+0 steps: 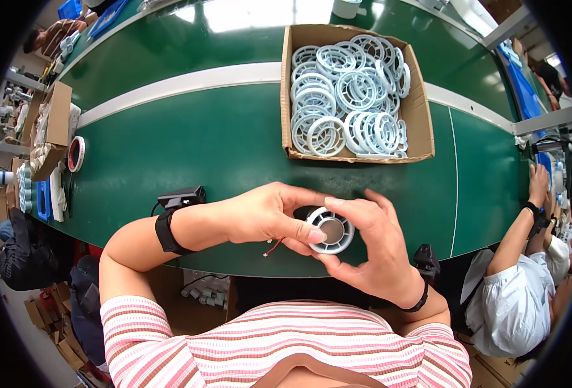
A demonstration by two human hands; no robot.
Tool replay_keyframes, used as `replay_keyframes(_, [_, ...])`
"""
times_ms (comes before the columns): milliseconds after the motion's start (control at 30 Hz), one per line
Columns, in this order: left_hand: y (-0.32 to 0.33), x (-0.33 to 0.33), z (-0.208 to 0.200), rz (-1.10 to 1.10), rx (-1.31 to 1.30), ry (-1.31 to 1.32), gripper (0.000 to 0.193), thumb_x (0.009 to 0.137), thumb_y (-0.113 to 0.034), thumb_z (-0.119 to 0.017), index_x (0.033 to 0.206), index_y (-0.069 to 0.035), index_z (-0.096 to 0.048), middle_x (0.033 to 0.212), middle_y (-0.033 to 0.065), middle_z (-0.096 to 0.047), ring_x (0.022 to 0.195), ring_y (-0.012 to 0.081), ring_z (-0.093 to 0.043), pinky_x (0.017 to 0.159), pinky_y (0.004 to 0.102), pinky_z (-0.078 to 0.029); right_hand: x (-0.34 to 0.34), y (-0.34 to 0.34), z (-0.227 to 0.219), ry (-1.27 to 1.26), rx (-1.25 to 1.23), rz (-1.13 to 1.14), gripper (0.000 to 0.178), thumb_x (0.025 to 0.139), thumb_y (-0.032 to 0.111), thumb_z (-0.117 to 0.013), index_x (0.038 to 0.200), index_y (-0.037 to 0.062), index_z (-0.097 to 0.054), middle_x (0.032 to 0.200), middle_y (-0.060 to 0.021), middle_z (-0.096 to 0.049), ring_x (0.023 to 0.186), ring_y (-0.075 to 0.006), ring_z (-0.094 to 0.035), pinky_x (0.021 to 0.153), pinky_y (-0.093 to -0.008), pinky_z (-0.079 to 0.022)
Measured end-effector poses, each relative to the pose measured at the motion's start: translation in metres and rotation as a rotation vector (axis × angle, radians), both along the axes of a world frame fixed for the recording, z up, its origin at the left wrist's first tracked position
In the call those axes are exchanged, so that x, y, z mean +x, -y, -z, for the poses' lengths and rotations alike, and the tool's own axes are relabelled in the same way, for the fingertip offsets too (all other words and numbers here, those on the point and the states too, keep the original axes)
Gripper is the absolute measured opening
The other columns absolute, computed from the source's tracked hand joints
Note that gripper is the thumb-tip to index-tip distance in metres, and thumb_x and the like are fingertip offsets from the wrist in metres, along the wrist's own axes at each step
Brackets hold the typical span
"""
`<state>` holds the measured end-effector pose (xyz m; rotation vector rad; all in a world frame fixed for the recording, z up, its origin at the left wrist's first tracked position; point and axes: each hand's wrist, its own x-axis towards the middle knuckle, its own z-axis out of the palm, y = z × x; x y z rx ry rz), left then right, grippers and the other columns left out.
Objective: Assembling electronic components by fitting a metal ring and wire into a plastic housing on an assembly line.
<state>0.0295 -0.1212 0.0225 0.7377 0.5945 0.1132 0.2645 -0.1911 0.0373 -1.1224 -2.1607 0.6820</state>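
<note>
Close to the near edge of the table, both hands hold a small round part (341,244) with a pale spoked ring around a flat grey centre. My left hand (274,216) grips it from the left, its thumb resting on the face near the centre. Fingers and thumb of my right hand (384,244) curl around its right side, touching the rim. A short red wire (273,246) with a small end hangs out below my left fingers. The part's underside is hidden by the hands.
Beyond my hands stands an open cardboard box (423,110) full of pale blue spoked rings (356,90). At the left lie a tape roll (76,154) and another carton (58,126). A white strip (189,80) crosses the green table (169,149). A co-worker's arm (516,226) is at the right.
</note>
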Motion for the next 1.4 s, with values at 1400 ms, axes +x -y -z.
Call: replay_keyframes(1400, [-0.004,-0.012,0.024,0.177,0.275,0.129,0.045,0.106,-0.023,-0.058,0.142,0.003,-0.048,0.133,0.0134,-0.060,0.109,0.0161,-0.067,0.095,0.0301,-0.056,0.151,-0.413,-0.035,1.011,-0.110,0.567,0.054,0.088,0.040,-0.074,0.128,0.0055,-0.063,0.125,-0.0218,-0.065,0.118,-0.0372,-0.062,0.099,-0.0436,-0.051])
